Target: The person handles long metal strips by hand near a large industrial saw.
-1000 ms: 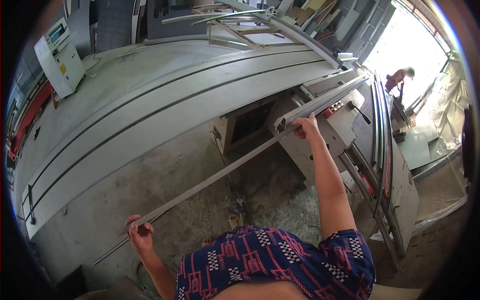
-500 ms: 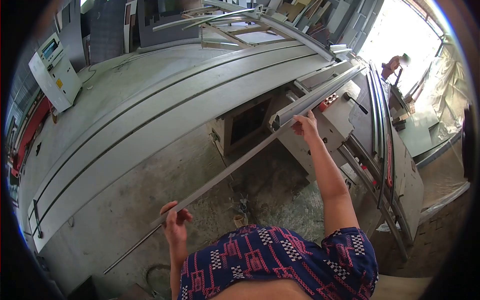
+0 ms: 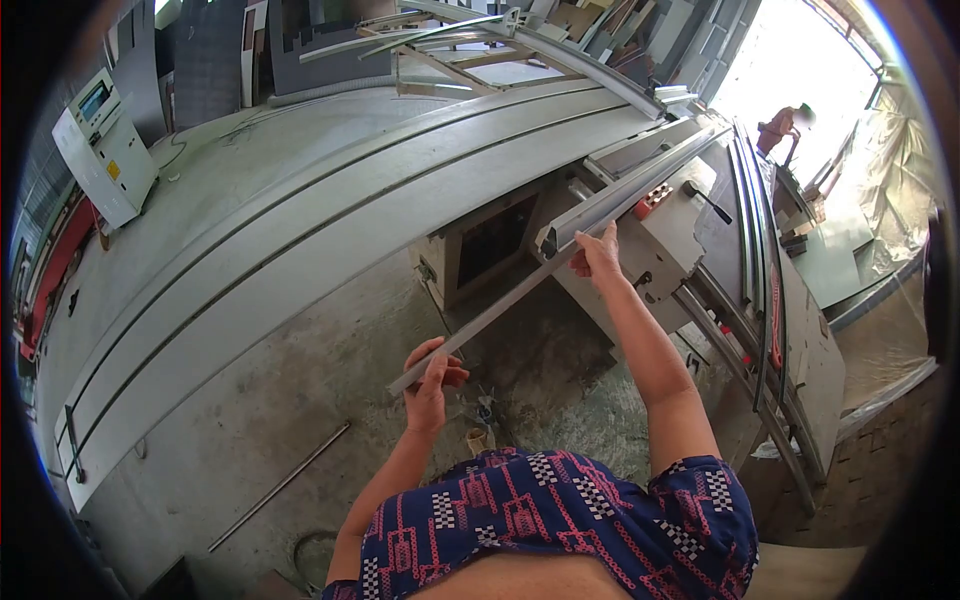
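A long, narrow grey strip (image 3: 500, 306) runs diagonally from my left hand up to the machine table. My left hand (image 3: 430, 386) is closed around its near end, thumb and fingers on either side. Farther along, my right hand (image 3: 598, 258) grips the strip at the edge of the table, with the index finger stretched forward. Just beyond the right hand lies a silver metal fence profile (image 3: 640, 188), its hollow end facing me. The strip runs close along this profile, and its far end cannot be made out.
A sliding table (image 3: 330, 240) with long grooves spans the left. On the machine top are a red block with holes (image 3: 653, 200) and a black lever (image 3: 708, 203). Dark rails (image 3: 757, 270) lie at right. A thin rod (image 3: 280, 486) rests on the floor. Another person (image 3: 778, 130) stands far back.
My left hand has moved up and to the right with the strip's near end, so less of the strip extends towards me. My right hand has shifted slightly left.
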Action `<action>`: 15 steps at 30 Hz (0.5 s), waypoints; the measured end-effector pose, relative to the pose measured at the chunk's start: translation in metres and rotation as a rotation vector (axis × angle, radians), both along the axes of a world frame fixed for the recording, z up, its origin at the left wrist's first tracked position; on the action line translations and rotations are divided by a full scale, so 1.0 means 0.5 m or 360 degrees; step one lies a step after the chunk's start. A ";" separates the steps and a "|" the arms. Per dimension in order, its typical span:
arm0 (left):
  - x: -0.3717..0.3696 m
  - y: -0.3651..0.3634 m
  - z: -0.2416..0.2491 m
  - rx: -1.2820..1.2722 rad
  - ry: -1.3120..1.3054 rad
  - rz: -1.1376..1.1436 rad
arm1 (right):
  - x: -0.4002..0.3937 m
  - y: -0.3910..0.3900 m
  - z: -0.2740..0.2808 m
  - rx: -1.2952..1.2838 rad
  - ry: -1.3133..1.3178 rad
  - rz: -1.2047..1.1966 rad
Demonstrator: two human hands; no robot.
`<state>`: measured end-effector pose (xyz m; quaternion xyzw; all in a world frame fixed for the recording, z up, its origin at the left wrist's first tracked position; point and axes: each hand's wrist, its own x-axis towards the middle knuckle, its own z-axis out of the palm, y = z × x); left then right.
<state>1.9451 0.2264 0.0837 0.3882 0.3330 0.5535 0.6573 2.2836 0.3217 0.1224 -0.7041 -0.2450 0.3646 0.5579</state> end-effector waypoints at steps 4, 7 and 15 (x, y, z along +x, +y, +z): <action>0.027 0.013 -0.001 -0.0031 -0.0012 -0.0045 | -0.002 0.011 -0.005 0.0033 -0.0013 -0.0025; 0.037 0.018 -0.002 -0.0055 -0.0033 -0.0064 | -0.007 0.018 0.005 0.0003 0.0036 -0.0008; 0.001 -0.006 -0.001 -0.0016 -0.0050 -0.0021 | 0.003 0.020 0.012 0.0047 0.0018 -0.0029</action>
